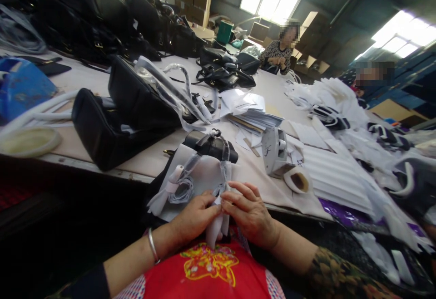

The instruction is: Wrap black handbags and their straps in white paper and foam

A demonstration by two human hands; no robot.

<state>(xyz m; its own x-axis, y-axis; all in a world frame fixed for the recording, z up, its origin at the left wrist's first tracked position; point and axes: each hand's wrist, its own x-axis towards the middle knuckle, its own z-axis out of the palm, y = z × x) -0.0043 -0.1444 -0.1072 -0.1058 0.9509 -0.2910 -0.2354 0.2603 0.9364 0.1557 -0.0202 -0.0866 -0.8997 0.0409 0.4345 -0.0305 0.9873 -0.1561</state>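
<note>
A black handbag point(194, 141) lies at the table's front edge, close to my body. A white sheet point(207, 170) covers part of it, and clear plastic wraps its strap point(225, 154). On the sheet sits a coil of thin grey-white cord point(182, 191) beside a bundled white wrap point(173, 182). My left hand point(195, 215) is closed, thumb and fingers on a white wrapping strip point(214, 228) that hangs down towards my red apron. From the other side my right hand point(250, 215) pinches the same strip near its top, fingers bent. The fingertips nearly meet and hide part of the strip.
Two black bags point(98, 131) lie to the left, near a yellowish tape roll point(30, 141) and a blue container point(25, 85). To the right are a paper stack point(254, 113), a tape dispenser point(274, 151), a cardboard-core roll point(297, 180) and white foam sheets point(335, 183). A co-worker point(277, 54) sits beyond.
</note>
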